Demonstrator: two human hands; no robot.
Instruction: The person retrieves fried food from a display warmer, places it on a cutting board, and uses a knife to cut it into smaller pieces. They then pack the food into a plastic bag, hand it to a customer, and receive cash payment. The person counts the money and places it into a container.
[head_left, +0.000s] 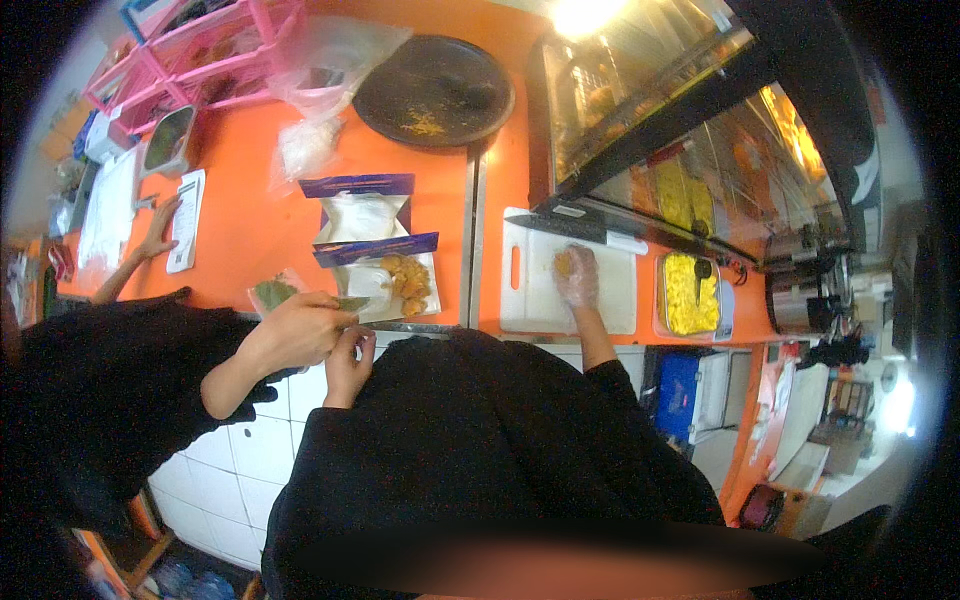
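My right hand (581, 279), in a clear plastic glove, is over a white cutting board (536, 307) with a small golden-brown piece of food (562, 262) at its fingertips. A knife with a dark blade (559, 225) lies along the board's far edge. My left hand (349, 367) is bare and curled at the counter's front edge; whether it holds anything is unclear. Close against it is a co-worker's hand (296, 334), beside a small clear bag of green leaves (276, 292). Just beyond lies an opened paper pouch (367, 292) with fried pieces (409, 283) on it.
A second paper pouch (364, 216) lies behind. A dark round stone mortar (435, 90) and a glass display case (675, 150) stand at the back. Right of the board is a tub of yellow food (688, 292). The co-worker's other hand (159, 231) is by a printed paper (187, 221).
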